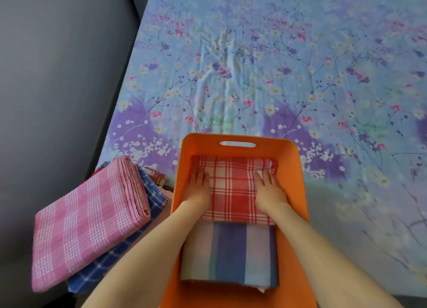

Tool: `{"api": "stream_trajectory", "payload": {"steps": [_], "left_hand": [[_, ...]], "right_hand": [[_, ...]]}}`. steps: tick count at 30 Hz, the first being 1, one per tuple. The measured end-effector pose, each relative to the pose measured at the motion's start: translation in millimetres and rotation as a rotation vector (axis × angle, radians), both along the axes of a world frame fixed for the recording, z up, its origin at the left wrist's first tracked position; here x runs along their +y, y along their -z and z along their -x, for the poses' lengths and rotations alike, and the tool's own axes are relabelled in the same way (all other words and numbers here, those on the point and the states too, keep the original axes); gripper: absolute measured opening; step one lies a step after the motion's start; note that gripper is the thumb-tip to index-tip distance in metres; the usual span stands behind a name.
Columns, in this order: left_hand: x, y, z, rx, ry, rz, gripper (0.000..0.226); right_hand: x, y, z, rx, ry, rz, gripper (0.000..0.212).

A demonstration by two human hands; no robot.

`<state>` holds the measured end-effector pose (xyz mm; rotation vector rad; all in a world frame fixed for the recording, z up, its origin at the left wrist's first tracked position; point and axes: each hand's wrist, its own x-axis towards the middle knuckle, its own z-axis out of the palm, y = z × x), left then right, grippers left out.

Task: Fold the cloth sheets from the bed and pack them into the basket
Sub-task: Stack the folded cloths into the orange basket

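We press both hands flat on the red cloth (pixel 233 187) inside the basket (pixel 298 176), which stands on the near edge of the bed (pixel 254 65). Our left hand (pixel 196 185) lies on the cloth's left side, our right hand (pixel 269 189) on its right, fingers straight and well apart from each other, gripping nothing. The red cloth fills the basket's far half and overlaps a striped cloth (pixel 228 254) folded in the near half. Left of the basket, a pink cloth (pixel 87 224) sits folded on a blue cloth (pixel 111 259). We can read no writing or labels anywhere.
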<state>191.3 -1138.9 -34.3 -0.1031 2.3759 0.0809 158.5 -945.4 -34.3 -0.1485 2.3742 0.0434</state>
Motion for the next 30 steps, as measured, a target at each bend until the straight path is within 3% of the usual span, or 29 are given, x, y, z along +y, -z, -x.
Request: {"api": "stream_trajectory", "payload": {"steps": [3, 5, 8, 10, 12, 14, 16, 18, 19, 21, 23, 24, 26, 30], "left_hand": [[-1.7, -16.1, 8.3, -0.031, -0.052, -0.104, 0.062], [-2.7, -45.1, 8.4, 0.076, -0.169, -0.265, 0.050], [-21.6, -93.8, -14.0, 0.363, -0.362, -0.595, 0.040], [-50.4, -117.2, -43.6, 0.548, -0.452, -0.712, 0.031], [-88.6, -127.4, -72.9, 0.695, -0.612, -0.703, 0.024], [-140.0, -127.8, -105.8, 0.811, -0.836, -0.532, 0.020], [-193.4, -114.7, -142.2, 0.793, -1.057, -0.215, 0.024], [-236.9, -91.0, -179.4, 0.583, -1.237, 0.015, 0.038], [-251.5, -81.4, -197.5, 0.435, -1.356, 0.037, 0.046], [-264.4, -58.7, -222.2, 0.223, -1.674, -0.192, 0.058], [-263.8, -49.0, -233.9, 0.157, -2.086, -0.686, 0.056], [-263.1, -43.7, -236.6, 0.174, -2.185, -0.855, 0.054], [-267.5, -38.7, -237.8, 0.227, -2.179, -0.965, 0.054], [-276.7, -45.6, -233.0, 0.431, -2.104, -0.904, 0.054]], "right_hand": [[-9.0, -11.6, 13.4, -0.088, 0.023, -0.092, 0.068], [-22.7, -35.5, 10.5, 0.110, 0.028, -0.090, 0.050], [-58.1, -79.1, -15.9, 0.490, 0.103, 0.276, 0.026], [-93.9, -106.9, -43.3, 0.585, 0.139, 0.632, 0.023], [-130.6, -125.5, -67.3, 0.483, 0.117, 0.840, 0.022], [-169.5, -127.5, -84.8, 0.266, 0.083, 0.877, 0.024], [-205.0, -114.4, -91.0, 0.167, 0.059, 0.780, 0.029], [-232.6, -95.5, -88.9, 0.082, 0.092, 0.627, 0.031], [-244.8, -87.9, -87.4, 0.033, 0.122, 0.560, 0.030], [-259.0, -78.1, -84.1, -0.078, 0.268, 0.570, 0.031], [-266.1, -72.0, -82.3, -0.091, 0.457, 0.664, 0.026], [-266.9, -73.4, -81.5, -0.074, 0.519, 0.681, 0.023], [-274.0, -75.9, -83.8, -0.020, 0.578, 0.686, 0.018], [-282.7, -99.4, -94.4, 0.063, 0.491, 0.757, 0.010]]}}
